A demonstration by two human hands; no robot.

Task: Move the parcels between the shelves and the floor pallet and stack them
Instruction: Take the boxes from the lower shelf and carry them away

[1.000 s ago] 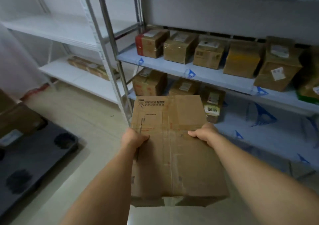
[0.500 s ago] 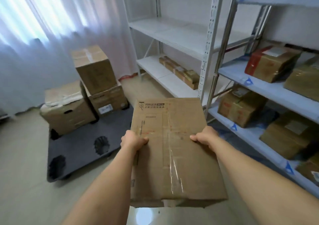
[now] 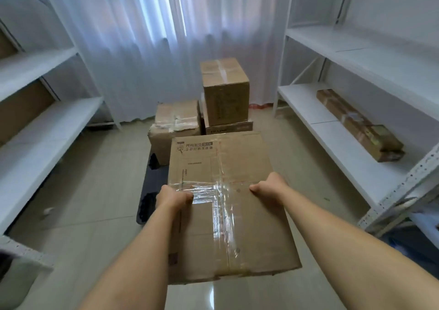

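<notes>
Above the pallet [image 3: 146, 205], both hands clamped on one parcel [image 3: 228, 205].

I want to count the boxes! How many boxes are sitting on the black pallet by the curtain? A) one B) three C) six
B: a taped box sits on the pallet at the left, with a flat box beside it carrying a tall box.

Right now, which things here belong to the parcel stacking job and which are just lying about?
Job: carried parcel in left hand and right hand; floor pallet; stacked boxes; long parcel on white shelf.
Lying about: curtain.
</notes>
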